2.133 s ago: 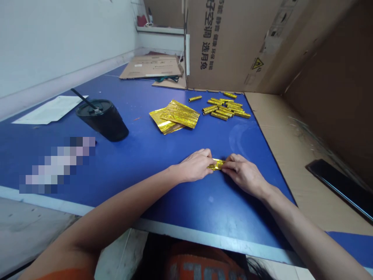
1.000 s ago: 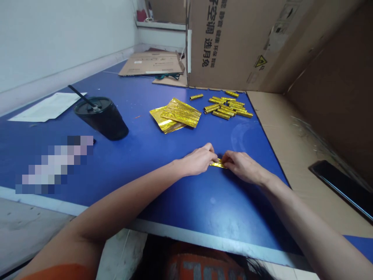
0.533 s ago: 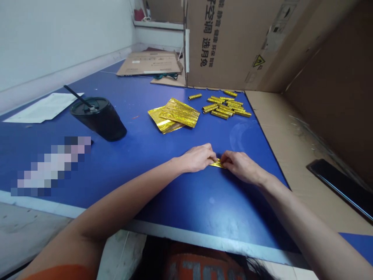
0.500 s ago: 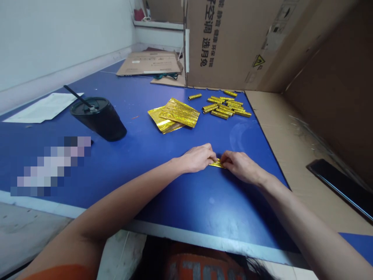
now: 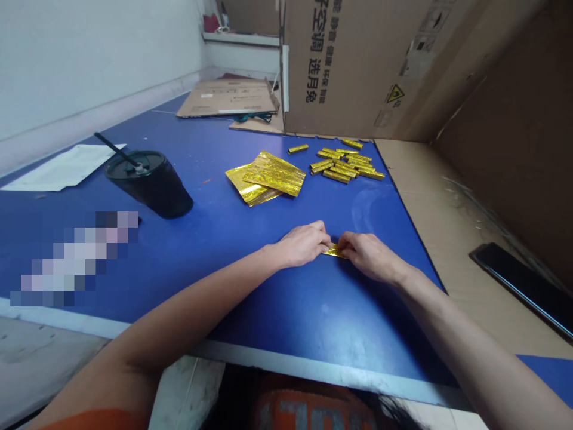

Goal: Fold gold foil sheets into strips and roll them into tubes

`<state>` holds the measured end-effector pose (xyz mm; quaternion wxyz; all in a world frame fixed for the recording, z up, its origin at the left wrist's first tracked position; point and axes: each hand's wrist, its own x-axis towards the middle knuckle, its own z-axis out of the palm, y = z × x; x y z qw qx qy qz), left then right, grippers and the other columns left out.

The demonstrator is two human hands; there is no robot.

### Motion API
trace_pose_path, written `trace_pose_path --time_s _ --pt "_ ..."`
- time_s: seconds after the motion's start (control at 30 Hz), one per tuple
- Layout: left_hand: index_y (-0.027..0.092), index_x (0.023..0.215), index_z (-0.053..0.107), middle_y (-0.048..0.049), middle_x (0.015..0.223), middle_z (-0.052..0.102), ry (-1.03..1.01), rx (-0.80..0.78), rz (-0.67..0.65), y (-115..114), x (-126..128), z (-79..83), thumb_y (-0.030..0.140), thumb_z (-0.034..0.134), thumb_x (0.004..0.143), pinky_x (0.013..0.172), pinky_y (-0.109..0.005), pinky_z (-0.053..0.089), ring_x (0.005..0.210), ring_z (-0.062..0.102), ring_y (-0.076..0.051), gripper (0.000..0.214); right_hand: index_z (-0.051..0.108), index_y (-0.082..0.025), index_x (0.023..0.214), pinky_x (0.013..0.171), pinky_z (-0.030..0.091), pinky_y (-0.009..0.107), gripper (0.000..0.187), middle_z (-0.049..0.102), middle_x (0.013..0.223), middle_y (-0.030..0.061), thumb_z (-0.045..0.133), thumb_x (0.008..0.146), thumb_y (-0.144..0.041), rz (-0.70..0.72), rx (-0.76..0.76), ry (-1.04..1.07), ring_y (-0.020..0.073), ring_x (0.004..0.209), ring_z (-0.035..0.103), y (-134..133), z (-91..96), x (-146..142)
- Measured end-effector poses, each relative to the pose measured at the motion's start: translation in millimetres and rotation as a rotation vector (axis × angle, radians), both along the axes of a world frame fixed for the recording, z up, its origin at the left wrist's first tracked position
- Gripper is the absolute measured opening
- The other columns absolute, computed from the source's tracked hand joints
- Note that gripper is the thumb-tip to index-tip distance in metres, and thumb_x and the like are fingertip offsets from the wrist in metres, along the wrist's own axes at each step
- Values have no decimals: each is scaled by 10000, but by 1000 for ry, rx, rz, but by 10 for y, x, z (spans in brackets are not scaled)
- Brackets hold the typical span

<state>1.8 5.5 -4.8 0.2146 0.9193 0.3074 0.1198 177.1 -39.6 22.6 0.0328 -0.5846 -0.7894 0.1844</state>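
Gold foil strip [image 5: 333,251] is what I am watching on my remote feed: a narrow, shiny band lying on a long blue table [image 5: 286,310], between the person's two hands and nearer the close edge than the far one. A white wall [image 5: 89,60] runs along the left of the table. A large cardboard box [image 5: 340,65] stands at the far end, printed with dark vertical Chinese characters, among which I can read the word for air conditioner, and with a yellow warning triangle [image 5: 396,93] further right. A flattened cardboard sheet [image 5: 226,97] lies beyond the far left of the table, and a tan cardboard panel [image 5: 430,203] runs along its right side, holding a black phone [image 5: 519,286]. On the blue surface, a black lidded cup [image 5: 150,185] with a straw stands near a white paper sheet [image 5: 62,177], and a pixelated patch [image 5: 74,257] hides whatever lies closer to me. Ahead of the hands rests a pile of flat gold foil sheets [image 5: 266,178], with rolled gold foil tubes [image 5: 347,164] heaped to its right and one lone tube [image 5: 298,149] apart from them. The left hand [image 5: 304,243] and right hand [image 5: 367,257] are close together, fingers curled rather than spread, pinching the strip from either end against the table. Compared with two seconds ago, the strip looks narrower and flatter, nearer the tubes in width.
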Motion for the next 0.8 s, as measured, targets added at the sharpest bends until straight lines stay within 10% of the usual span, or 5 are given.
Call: trace_pose_path --time_s 0.8 --pt "225 957 624 -14 935 518 -10 -3 55 -63 -2 -9 195 461 813 773 -252 417 833 549 -138 219 577 -192 850 625 364 224 198 656 789 41 434 736 -116 -20 8 -22 166 734 588 -9 -24 2"
